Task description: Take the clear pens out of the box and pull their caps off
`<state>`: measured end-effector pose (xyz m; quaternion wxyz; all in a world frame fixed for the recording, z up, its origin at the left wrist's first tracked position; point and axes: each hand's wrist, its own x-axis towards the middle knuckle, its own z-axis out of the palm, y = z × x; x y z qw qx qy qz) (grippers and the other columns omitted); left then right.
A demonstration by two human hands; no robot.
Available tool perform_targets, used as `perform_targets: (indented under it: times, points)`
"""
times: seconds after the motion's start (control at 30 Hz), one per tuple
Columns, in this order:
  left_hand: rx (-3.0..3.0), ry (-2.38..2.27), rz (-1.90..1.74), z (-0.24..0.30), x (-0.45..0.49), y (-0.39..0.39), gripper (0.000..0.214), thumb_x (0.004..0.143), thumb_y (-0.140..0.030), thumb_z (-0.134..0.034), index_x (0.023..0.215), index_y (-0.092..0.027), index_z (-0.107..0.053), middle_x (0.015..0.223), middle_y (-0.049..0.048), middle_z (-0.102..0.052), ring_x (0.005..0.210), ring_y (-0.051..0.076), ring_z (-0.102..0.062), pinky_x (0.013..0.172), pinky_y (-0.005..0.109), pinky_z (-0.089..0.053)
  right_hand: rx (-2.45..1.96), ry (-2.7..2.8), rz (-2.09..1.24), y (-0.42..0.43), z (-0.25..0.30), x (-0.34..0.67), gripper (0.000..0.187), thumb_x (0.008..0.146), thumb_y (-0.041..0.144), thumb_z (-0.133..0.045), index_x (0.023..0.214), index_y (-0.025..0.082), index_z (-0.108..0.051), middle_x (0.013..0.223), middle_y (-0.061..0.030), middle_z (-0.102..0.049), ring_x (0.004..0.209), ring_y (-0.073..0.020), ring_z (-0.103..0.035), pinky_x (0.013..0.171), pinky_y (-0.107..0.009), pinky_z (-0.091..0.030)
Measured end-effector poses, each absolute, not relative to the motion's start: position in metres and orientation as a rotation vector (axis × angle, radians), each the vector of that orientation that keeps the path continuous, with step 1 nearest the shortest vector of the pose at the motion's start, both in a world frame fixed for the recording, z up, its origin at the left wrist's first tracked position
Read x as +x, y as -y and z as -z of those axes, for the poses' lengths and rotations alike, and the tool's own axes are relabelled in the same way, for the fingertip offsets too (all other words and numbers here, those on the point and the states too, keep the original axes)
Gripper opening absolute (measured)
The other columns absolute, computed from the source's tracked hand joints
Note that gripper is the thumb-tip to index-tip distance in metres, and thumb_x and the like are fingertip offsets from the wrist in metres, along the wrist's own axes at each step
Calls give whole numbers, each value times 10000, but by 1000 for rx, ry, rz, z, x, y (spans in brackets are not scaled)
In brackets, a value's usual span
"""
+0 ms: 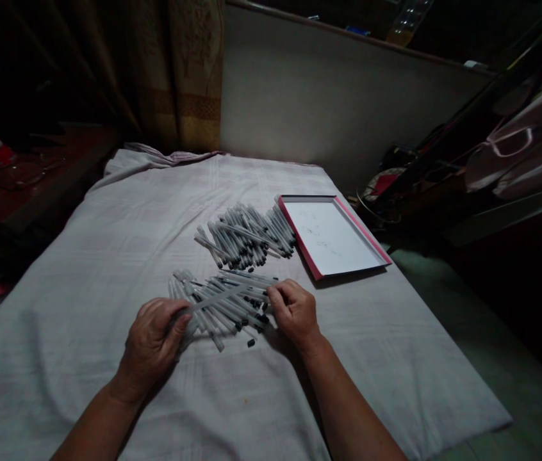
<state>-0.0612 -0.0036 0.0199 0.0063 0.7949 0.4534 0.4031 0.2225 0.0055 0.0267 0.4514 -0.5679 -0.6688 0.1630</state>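
Pinched between thumb and fingers of my left hand (156,336) is a translucent pen barrel (217,298), slanting up to the right. My right hand (295,310) is closed too, its fingertips at the end of another pale pen barrel (249,278) that points left. Both hands are over the nearer loose pile of pens (223,314), with clear barrels and black ends. Just beyond lies a second, denser pile of similar pens (245,237). A small black cap (251,343) rests apart on the cloth, close to me.
A shallow red-edged box lid (343,240), white inside with dark marks, lies right of the far pile. A pale checked cloth (107,256) covers the bed-like surface. Behind it are a curtain (194,77) and a wall ledge with a bottle (408,25).
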Motion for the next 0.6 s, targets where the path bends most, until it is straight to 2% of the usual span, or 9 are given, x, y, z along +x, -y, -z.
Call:
perform_targets:
  times: [0.13,0.23,0.4,0.6]
  points:
    - [2577,-1281,-1198,-24,-50,8,104,974,-255,-546,1047,-224,-613,829,9,-708,786,178,-649,840,324,-499,-1249,1638,-698,-1,-29,209,662,988,629,-357,506,209,-530,510,-16,-524,527,-147,-527,551,-274,-399]
    - [2609,-1228,-1166,-25,-46,10,118,970,-255,-557,1055,-210,-624,837,29,-705,798,188,-640,845,339,-487,-1276,1564,-909,2,-31,196,706,925,742,-374,466,212,-458,471,4,-452,476,-127,-455,508,-266,-352]
    - [2642,-1241,-1090,-29,-48,10,140,984,-298,-546,995,-204,-649,802,27,-698,770,187,-625,843,347,-459,-1372,1437,-1143,1,-36,191,604,861,672,-514,473,212,-461,465,21,-416,471,-113,-406,491,-253,-335]
    - [2619,-1176,-945,-43,-52,4,271,1008,-288,-439,854,-216,-651,726,7,-682,711,172,-613,868,366,-448,-1252,1552,-1108,-1,-39,194,506,881,545,-562,510,206,-507,500,22,-478,500,-116,-448,528,-244,-383]
